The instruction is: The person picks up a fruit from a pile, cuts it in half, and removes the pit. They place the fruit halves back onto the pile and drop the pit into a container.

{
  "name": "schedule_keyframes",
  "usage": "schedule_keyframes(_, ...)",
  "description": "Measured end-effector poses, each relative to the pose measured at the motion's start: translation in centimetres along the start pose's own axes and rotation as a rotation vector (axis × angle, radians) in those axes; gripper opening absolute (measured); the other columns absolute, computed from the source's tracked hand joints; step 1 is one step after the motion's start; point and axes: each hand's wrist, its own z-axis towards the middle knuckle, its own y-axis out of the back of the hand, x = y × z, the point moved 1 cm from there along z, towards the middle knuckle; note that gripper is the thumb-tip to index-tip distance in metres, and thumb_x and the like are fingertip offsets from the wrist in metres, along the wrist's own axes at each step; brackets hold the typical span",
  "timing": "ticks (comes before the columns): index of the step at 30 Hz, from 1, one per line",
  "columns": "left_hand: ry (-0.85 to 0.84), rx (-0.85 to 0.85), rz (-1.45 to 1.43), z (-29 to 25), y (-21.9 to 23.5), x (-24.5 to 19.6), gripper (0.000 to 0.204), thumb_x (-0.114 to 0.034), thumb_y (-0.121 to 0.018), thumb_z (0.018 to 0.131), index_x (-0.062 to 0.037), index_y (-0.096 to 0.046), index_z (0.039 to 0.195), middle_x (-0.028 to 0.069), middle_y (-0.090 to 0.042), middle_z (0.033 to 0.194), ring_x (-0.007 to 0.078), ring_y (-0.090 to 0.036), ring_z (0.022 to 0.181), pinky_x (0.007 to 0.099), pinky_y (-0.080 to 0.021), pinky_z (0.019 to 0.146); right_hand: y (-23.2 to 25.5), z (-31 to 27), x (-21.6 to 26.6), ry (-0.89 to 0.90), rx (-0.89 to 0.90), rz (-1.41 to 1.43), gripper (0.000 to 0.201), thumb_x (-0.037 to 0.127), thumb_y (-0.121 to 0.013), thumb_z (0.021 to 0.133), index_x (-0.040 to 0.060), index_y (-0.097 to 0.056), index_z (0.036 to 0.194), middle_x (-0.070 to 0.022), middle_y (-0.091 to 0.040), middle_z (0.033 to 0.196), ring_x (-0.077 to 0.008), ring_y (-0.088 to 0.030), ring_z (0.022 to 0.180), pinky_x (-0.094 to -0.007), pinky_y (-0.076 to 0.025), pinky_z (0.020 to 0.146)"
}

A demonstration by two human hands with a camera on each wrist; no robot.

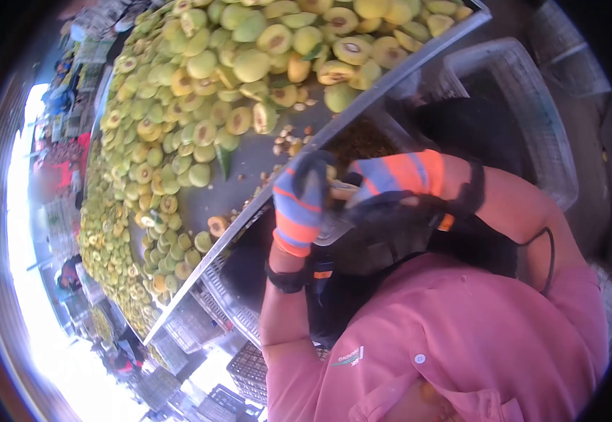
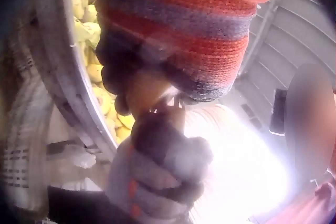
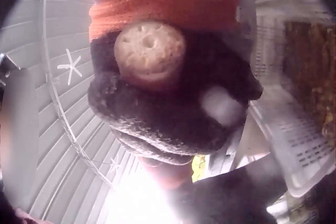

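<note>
Both hands wear orange and purple striped knit gloves with dark palms and meet over the near edge of the table. My left hand [image 1: 297, 204] holds a yellow peach [image 2: 149, 92] between thumb and fingers, which hide much of the fruit. In my right hand [image 1: 397, 179] is a wooden-handled tool, its round handle end [image 3: 149, 50] showing above the curled dark fingers. Seen from the left wrist, the metal tip [image 2: 176, 99] of the tool meets the peach; the fingers cover the rest of the tool.
Yellow-green peaches [image 1: 250, 65], many halved, heap on a metal-rimmed table [image 1: 243, 172]. Small loose pits [image 1: 288, 141] lie near its rim [image 1: 390, 77]. White plastic crates [image 1: 531, 105] stand at right; one crate [image 3: 294, 155] has brown bits beside it. Other people are at far left.
</note>
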Motion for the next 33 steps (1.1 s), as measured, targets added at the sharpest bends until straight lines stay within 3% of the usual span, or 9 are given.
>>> schedule_keyframes(2, -0.209, 0.068, 0.173, -1.0, 0.2, -3.2, 0.015, -0.002, -0.057, 0.086, 0.0016, -0.064, 0.099, 0.0133, -0.062, 0.081, 0.0252, -0.064, 0.072, 0.0318, -0.049, 0.065, -1.4, -1.0, 0.4, -0.062, 0.154, 0.187, 0.013, 0.014, -0.067, 0.087, 0.0028, -0.067, 0.094, -0.0011, -0.062, 0.077, -0.0075, -0.059, 0.071, -0.0233, -0.048, 0.063)
schedule_keyframes(5, -0.461, 0.116, 0.337, -2.8, 0.3, -6.4, 0.026, -0.007, -0.059, 0.078, 0.0012, -0.064, 0.103, 0.0195, -0.065, 0.095, 0.0371, -0.065, 0.078, 0.0374, -0.053, 0.069, -1.3, -1.4, -0.8, -0.026, 0.261, -0.162, 0.01, 0.012, -0.066, 0.089, 0.0025, -0.066, 0.092, -0.0003, -0.059, 0.071, -0.0058, -0.056, 0.06, -0.0207, -0.044, 0.052)
schedule_keyframes(13, -0.567, -0.04, 0.145, -6.2, -1.2, -7.9, 0.03, -0.028, -0.056, 0.096, 0.0014, -0.061, 0.1, 0.0194, -0.066, 0.098, 0.033, -0.067, 0.081, 0.0401, -0.054, 0.07, -2.7, -0.9, -6.0, -0.346, 0.745, 0.32, 0.018, 0.017, -0.064, 0.091, -0.001, -0.063, 0.091, -0.001, -0.052, 0.061, -0.006, -0.048, 0.044, -0.0203, -0.034, 0.037)
schedule_keyframes(18, -0.103, -0.318, -0.1, -6.1, -2.3, -6.3, 0.019, -0.009, -0.058, 0.09, 0.0021, -0.063, 0.105, 0.0127, -0.065, 0.093, 0.0243, -0.064, 0.085, 0.0316, -0.049, 0.078, -3.6, -2.1, -2.6, -0.23, 0.441, 0.388, 0.021, 0.02, -0.06, 0.093, -0.0003, -0.062, 0.095, -0.0035, -0.054, 0.061, -0.0088, -0.049, 0.043, -0.0234, -0.038, 0.037)
schedule_keyframes(21, 0.029, -0.228, 0.588, -6.1, 0.7, -5.4, 0.018, -0.004, -0.061, 0.086, 0.0006, -0.064, 0.103, 0.0174, -0.068, 0.096, 0.0301, -0.067, 0.087, 0.0339, -0.051, 0.077, -3.3, -2.0, -2.6, -0.14, 0.079, 0.208, 0.021, 0.022, -0.061, 0.092, 0.0002, -0.063, 0.093, -0.0054, -0.06, 0.064, -0.0113, -0.052, 0.044, -0.0262, -0.041, 0.038)
schedule_keyframes(24, 0.156, -0.429, 0.876, -8.3, 4.5, -6.1, 0.018, -0.01, -0.063, 0.086, -0.0026, -0.066, 0.102, 0.0186, -0.068, 0.091, 0.0331, -0.068, 0.086, 0.0364, -0.051, 0.077, -1.8, -0.7, -2.8, -0.108, -0.375, -0.173, 0.027, 0.027, -0.067, 0.088, 0.001, -0.067, 0.081, -0.0061, -0.064, 0.065, -0.0141, -0.058, 0.047, -0.0285, -0.044, 0.041)
schedule_keyframes(28, 0.289, -0.682, 0.412, -14.0, 11.7, -2.3, 0.013, -0.007, -0.055, 0.091, -0.0006, -0.065, 0.094, 0.0043, -0.064, 0.076, 0.0126, -0.06, 0.071, 0.0283, -0.05, 0.066, -0.8, 0.6, -4.3, -0.064, -0.47, -0.068, 0.032, 0.034, -0.066, 0.089, 0.004, -0.068, 0.077, -0.0045, -0.061, 0.061, -0.0142, -0.056, 0.046, -0.0295, -0.042, 0.041)
schedule_keyframes(30, 0.361, -0.702, 0.282, -16.3, 15.2, -1.1, 0.019, -0.014, -0.057, 0.094, -0.0014, -0.066, 0.103, 0.0161, -0.069, 0.088, 0.0248, -0.068, 0.079, 0.0346, -0.052, 0.073, -1.3, 1.0, -4.3, 0.003, -0.492, 0.103, 0.03, 0.036, -0.06, 0.093, 0.0069, -0.066, 0.09, -0.0005, -0.056, 0.059, -0.0113, -0.053, 0.046, -0.0261, -0.039, 0.042)
schedule_keyframes(33, 0.507, -0.836, 0.93, -17.5, 17.1, -0.3, 0.026, -0.023, -0.059, 0.093, -0.0006, -0.066, 0.103, 0.019, -0.07, 0.092, 0.0341, -0.068, 0.084, 0.0386, -0.052, 0.077, -0.8, 1.8, -4.6, -0.048, -0.406, 0.402, 0.029, 0.037, -0.055, 0.096, 0.0093, -0.063, 0.101, 0.0013, -0.053, 0.058, -0.01, -0.049, 0.045, -0.0239, -0.036, 0.041)
